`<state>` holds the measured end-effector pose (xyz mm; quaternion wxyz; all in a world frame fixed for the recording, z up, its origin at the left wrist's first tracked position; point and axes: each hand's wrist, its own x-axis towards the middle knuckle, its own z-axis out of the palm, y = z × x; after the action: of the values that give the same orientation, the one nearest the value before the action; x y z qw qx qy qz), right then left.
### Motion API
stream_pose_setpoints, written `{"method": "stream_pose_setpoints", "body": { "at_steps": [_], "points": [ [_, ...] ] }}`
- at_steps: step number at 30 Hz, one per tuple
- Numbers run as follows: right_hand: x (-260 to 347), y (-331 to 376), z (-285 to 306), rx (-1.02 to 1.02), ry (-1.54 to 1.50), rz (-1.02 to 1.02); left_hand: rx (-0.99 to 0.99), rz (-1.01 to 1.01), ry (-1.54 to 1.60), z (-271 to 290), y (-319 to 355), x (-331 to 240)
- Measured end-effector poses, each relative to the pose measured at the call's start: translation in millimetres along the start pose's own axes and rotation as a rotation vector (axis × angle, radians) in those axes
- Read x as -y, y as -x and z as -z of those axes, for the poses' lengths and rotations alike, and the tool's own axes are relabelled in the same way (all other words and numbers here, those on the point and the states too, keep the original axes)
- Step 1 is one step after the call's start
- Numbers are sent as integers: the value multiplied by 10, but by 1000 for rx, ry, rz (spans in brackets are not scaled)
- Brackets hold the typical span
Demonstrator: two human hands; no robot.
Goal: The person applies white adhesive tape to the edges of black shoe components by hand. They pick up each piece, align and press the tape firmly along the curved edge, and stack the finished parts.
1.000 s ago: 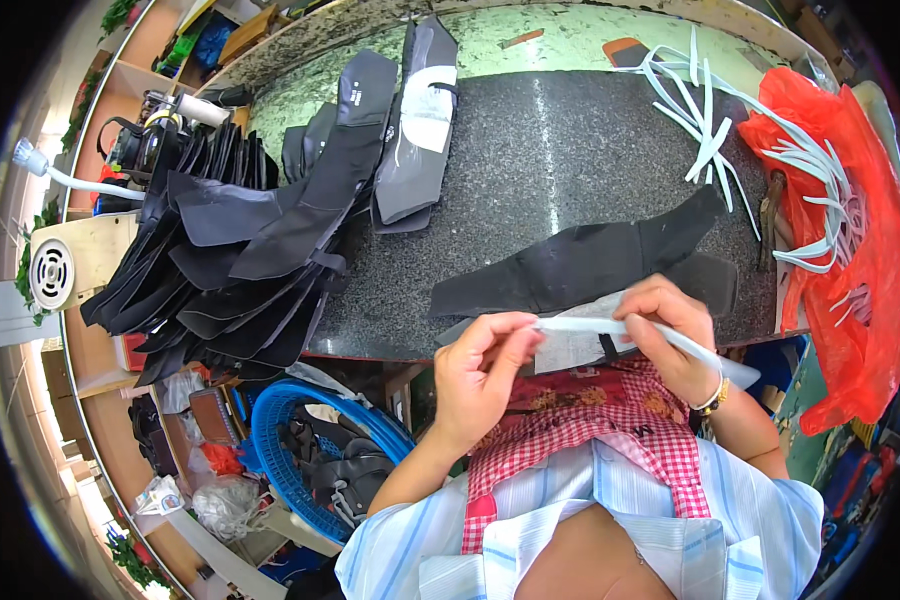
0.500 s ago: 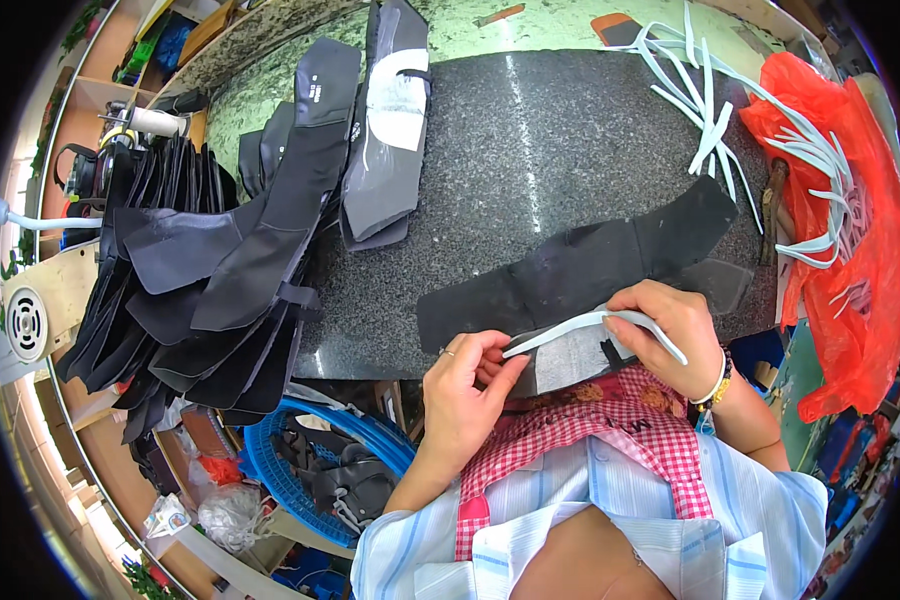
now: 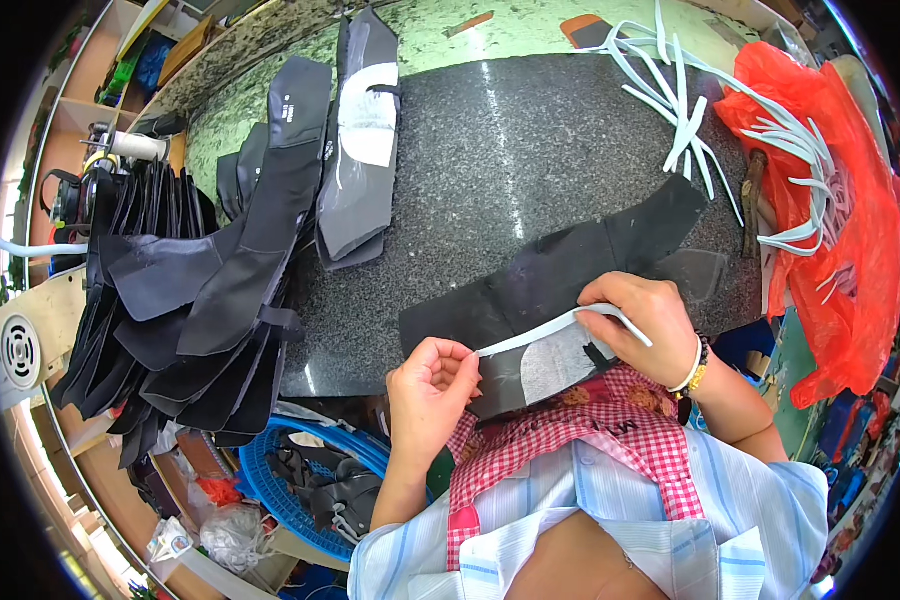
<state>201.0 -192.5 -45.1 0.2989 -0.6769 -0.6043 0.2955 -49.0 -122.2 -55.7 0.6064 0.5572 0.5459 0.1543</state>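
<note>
Head view: our left hand and right hand pinch a pale grey strip, fingers closed on its ends, above the long black fabric panel on the dark granite table; we judge the strip not yet attached.

A dark speckled stone slab carries everything. A long black cut piece lies across the slab's near edge. On the slab's left side, a heap of black pieces spills over the edge, and a smaller stack with a white patch lies just right of the heap. At the slab's far right corner lie loose white strips, beside a red bag holding more strips.
</note>
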Motion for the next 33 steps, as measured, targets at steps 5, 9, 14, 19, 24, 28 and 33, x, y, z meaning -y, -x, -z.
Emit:
{"method": "stream_pose_setpoints", "body": {
  "at_steps": [5, 9, 14, 19, 24, 28, 33],
  "points": [
    [-34, -31, -20, 42, 88, -37, -172, -537, -735, -271, 124, -290],
    [-68, -31, 38, 28, -8, 9, 61, -965, -1108, -779, 109, -286],
    [-164, 210, 335, -243, -14, 10, -2, -1081, -1356, -866, 76, -248],
    [-258, 188, 281, -289, 29, -99, -71, -1038, -1363, -952, 79, -284],
    [-294, 108, 290, -273, 29, -121, -68, -1009, -1485, -1034, 58, -283],
    [-317, -31, 546, -145, 256, -287, -35, -1015, -1536, -989, 51, -303],
    [-552, -19, 639, -26, 343, -154, 130, -956, -1302, -821, 4, -545]
  ]
}}
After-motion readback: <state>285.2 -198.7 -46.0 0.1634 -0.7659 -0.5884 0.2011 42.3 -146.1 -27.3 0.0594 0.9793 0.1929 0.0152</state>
